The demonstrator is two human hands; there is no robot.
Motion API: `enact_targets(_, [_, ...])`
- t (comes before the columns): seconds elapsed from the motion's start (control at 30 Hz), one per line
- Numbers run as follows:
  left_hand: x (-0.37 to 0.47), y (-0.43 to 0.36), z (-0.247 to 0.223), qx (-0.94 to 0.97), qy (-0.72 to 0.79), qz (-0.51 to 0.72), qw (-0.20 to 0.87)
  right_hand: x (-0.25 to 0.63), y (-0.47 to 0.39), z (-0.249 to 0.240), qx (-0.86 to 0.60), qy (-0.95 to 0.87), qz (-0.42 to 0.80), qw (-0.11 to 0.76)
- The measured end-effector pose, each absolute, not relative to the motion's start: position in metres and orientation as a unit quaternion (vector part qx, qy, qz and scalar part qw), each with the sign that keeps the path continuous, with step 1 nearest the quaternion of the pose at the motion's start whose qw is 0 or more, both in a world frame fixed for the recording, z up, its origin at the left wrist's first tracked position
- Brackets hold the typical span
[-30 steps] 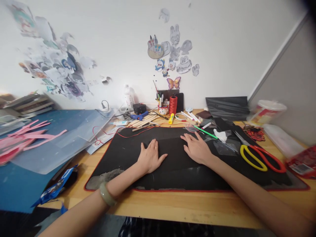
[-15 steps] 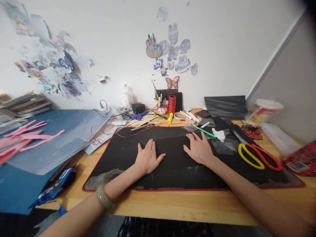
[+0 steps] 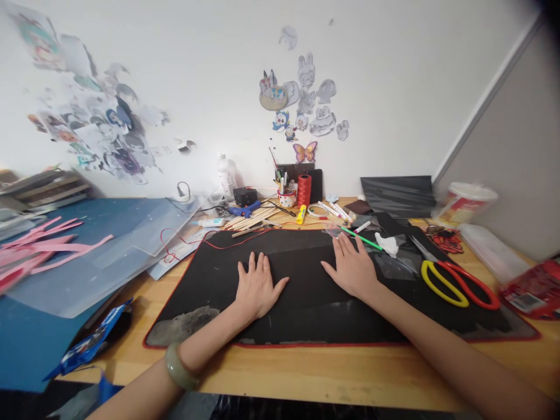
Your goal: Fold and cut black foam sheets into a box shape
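Observation:
My left hand (image 3: 258, 287) lies palm down on the black desk mat (image 3: 297, 324), fingers spread and holding nothing. To its right, my right hand (image 3: 352, 266) also rests flat on the mat with the thumb apart. A green stick-like pen (image 3: 361, 238) lies just beyond the right fingertips, beside a crumpled white tissue (image 3: 387, 245). Scissors (image 3: 457, 283) with one yellow and one red handle sit on the mat to the right of that hand. A thin red cord (image 3: 227, 245) trails over the mat's far left corner.
Behind the mat are a red thread spool (image 3: 304, 191), a yellow glue stick (image 3: 301, 214), a blue glue gun (image 3: 245, 209) and wooden sticks (image 3: 251, 217). Pink strips (image 3: 65, 256) and clear sheets (image 3: 100, 280) cover the left side. A red packet (image 3: 534, 291) lies far right.
My left hand has shifted slightly left, its fingers spread a little wider. My right hand stays flat in nearly the same place. The whole view has tilted slightly upward.

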State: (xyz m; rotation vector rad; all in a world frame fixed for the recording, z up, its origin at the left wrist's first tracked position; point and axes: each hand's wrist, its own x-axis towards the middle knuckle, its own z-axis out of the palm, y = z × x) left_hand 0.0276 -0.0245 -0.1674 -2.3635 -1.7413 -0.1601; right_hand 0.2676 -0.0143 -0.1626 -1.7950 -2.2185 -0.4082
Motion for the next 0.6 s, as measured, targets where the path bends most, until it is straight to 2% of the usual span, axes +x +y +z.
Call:
enact_targets(0.33, [0.025, -0.021, -0.172, -0.812, -0.577, -0.035, 0.080, 0.160, -0.003, -0.166, -0.448, -0.886, 0.008, 0.121])
enact_targets(0.6, [0.028, -0.024, -0.167, -0.800, -0.592, -0.039, 0.090, 0.211, 0.005, -0.171, -0.459, -0.877, 0.018, 0.139])
